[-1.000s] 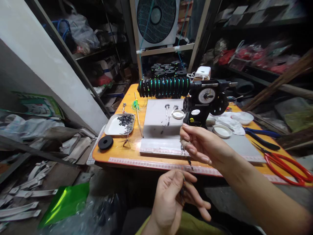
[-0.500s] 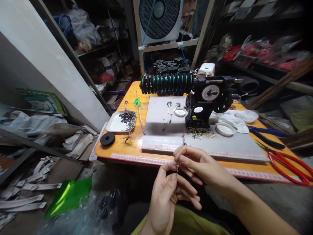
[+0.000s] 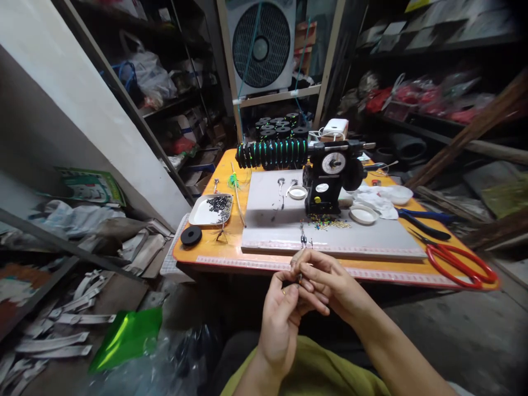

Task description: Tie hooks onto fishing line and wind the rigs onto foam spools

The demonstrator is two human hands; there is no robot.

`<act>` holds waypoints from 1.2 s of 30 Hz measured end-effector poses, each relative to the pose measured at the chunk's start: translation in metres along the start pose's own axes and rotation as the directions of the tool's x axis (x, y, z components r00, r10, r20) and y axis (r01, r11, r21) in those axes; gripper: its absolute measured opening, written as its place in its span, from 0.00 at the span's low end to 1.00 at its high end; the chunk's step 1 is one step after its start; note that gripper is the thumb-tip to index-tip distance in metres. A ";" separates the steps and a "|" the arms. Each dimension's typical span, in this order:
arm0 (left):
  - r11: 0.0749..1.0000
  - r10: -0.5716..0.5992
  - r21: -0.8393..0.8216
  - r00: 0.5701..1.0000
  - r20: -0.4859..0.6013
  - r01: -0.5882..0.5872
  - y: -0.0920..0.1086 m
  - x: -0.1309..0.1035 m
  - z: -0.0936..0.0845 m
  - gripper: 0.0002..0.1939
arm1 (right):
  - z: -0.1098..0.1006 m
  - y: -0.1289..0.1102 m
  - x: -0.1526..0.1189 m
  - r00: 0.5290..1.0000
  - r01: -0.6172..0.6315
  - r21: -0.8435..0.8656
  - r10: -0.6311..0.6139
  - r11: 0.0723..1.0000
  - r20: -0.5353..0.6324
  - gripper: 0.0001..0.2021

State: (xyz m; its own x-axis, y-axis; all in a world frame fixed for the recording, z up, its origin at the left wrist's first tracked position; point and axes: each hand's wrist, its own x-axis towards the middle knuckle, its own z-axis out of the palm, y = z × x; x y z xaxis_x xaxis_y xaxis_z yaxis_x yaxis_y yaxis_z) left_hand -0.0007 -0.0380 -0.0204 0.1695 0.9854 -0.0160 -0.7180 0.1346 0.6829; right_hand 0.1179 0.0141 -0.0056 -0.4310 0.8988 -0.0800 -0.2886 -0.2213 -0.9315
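Close together in front of the table edge are my left hand (image 3: pixel 281 313) and my right hand (image 3: pixel 330 281). Both have fingers pinched at a tiny dark piece (image 3: pixel 300 278), mostly hidden by the fingertips; its kind is too small to tell. My left thumb and forefinger press together, with a ring on one finger. On the grey board (image 3: pixel 272 234) just beyond lie small metal-and-black fittings (image 3: pixel 303 238). Behind them spreads a scatter of coloured and gold beads (image 3: pixel 328 222).
A black winding machine (image 3: pixel 325 181) carries a row of spools (image 3: pixel 272 153). To the left are a white tray (image 3: pixel 198 213) of black pieces and a black foam spool (image 3: pixel 191 236). Red-handled scissors (image 3: pixel 457 264), pliers (image 3: pixel 427 223) and a shallow white dish (image 3: pixel 363 214) lie right.
My right hand has come closer over the left, and the small piece shows less between the fingers. The camera view has shifted slightly, so the table appears lower.
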 end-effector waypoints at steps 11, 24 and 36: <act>0.996 0.002 0.095 0.999 -0.049 0.003 -0.008 0.020 -0.013 0.13 | 0.006 -0.035 0.016 0.933 0.218 -0.383 -0.307 0.898 -0.188 0.19; 0.833 0.073 0.551 0.997 -0.039 -0.039 -0.032 0.011 -0.047 0.32 | 0.010 -0.100 0.140 0.895 0.133 -0.584 -0.349 0.801 -0.276 0.15; 0.684 0.409 0.660 0.913 0.005 -0.310 0.047 0.034 -0.025 0.11 | 0.002 -0.106 0.100 0.930 0.154 -0.711 -0.344 0.686 -0.131 0.12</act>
State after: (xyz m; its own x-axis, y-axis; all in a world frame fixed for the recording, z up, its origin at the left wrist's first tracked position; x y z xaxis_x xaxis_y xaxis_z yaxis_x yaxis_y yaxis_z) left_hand -0.0449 0.0043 -0.0071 -0.1352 0.9537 0.2685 -0.0986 -0.2826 0.9542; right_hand 0.1041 0.1269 0.0861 -0.1889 0.9614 0.1999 0.3432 0.2554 -0.9039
